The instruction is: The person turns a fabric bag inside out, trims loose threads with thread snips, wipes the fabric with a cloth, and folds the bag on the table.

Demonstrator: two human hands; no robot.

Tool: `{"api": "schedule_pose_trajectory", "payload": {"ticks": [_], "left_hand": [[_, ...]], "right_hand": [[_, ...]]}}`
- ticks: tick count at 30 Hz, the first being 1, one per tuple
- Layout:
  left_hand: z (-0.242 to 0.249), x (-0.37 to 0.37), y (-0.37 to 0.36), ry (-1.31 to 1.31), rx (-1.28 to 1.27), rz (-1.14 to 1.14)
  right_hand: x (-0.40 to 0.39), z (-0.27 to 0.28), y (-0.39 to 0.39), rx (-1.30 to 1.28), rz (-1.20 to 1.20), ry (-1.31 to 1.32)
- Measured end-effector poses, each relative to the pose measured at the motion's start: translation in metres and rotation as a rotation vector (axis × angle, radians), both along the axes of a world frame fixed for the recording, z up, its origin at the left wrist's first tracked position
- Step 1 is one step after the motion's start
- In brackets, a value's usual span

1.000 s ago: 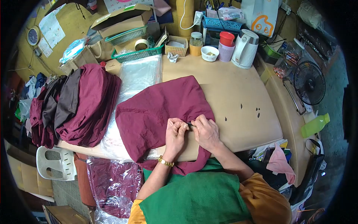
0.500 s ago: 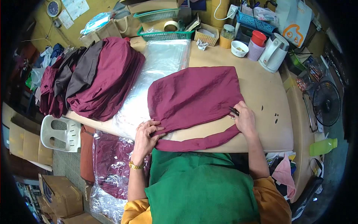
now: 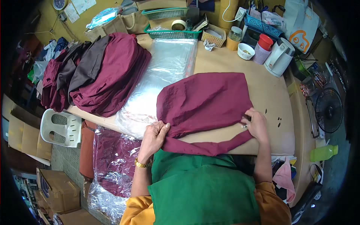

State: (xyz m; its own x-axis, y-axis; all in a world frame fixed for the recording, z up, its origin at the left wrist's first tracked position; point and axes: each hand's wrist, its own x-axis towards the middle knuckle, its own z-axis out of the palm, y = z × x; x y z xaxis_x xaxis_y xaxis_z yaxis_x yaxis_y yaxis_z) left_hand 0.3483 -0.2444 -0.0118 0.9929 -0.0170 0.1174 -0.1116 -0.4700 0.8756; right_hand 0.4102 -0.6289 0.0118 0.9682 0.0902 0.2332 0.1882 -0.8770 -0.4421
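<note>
On tabletop (image 3: pixel 278 138), L hand (image 3: pixel 154 135) pinches maroon cloth (image 3: pixel 206 99); R hand (image 3: pixel 258 124) half-curled nr R edge, grip unclear.

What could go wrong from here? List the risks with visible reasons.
1. The long maroon fabric strip lies along the front edge of the tan tabletop and might slip off toward the green cloth apron.
2. The left hand and right hand are at the near corners of the broad maroon fabric panel; an uneven pull could crease it.
3. Flat clear plastic sheets lie beside the left hand; a sweep could shift them.
</note>
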Motion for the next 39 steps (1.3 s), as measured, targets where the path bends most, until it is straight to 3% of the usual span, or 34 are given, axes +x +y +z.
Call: {"api": "schedule_pose_trajectory", "payload": {"ticks": [2,3,5,7,10,16,19,21,22,28,30,31,33,34,39], "left_hand": [[0.010,-0.003,0.004,-0.027,0.041,-0.026],[0.014,-0.005,0.007,-0.017,0.051,-0.012],[0.015,-0.007,0.007,-0.001,0.061,0.009],[0.012,-0.004,0.003,0.165,-0.066,0.028],[0.005,-0.001,-0.010,0.200,-0.167,-0.009],[-0.014,0.001,-0.015,0.311,-0.373,-0.083],[-0.012,0.001,-0.019,0.355,-0.519,-0.078],[-0.006,0.000,-0.021,0.364,-0.562,-0.079],[-0.005,0.000,-0.021,0.363,-0.565,-0.082],[-0.010,0.001,-0.023,0.385,-0.538,-0.116],[0.021,-0.006,-0.045,-0.541,0.515,0.204],[0.030,-0.010,-0.053,-0.541,0.513,0.202],[0.039,-0.020,-0.069,-0.424,0.103,-0.004],[0.039,-0.022,-0.078,-0.235,-0.100,-0.006],[-0.001,-0.007,-0.080,-0.119,-0.154,0.001]], "right_hand": [[-0.001,0.007,-0.014,0.109,0.112,0.285],[-0.001,0.013,-0.012,0.109,0.114,0.290],[-0.002,0.024,0.002,0.311,0.189,0.217],[-0.009,0.024,0.036,0.418,0.401,0.114],[-0.029,0.017,0.096,0.482,0.708,0.003],[-0.021,-0.019,0.148,0.340,0.754,-0.277],[-0.008,-0.022,0.145,0.510,0.809,-0.135],[-0.004,-0.022,0.139,0.809,0.725,0.169],[-0.002,-0.018,0.134,0.788,0.685,0.229],[-0.014,-0.014,0.135,0.810,0.530,0.176],[-0.015,-0.012,0.137,0.782,0.524,0.182],[-0.016,-0.011,0.139,0.757,0.520,0.191],[-0.019,-0.009,0.142,0.695,0.533,0.105],[-0.022,-0.008,0.143,0.631,0.550,0.020],[-0.028,0.003,0.144,0.526,0.600,-0.084]]}}
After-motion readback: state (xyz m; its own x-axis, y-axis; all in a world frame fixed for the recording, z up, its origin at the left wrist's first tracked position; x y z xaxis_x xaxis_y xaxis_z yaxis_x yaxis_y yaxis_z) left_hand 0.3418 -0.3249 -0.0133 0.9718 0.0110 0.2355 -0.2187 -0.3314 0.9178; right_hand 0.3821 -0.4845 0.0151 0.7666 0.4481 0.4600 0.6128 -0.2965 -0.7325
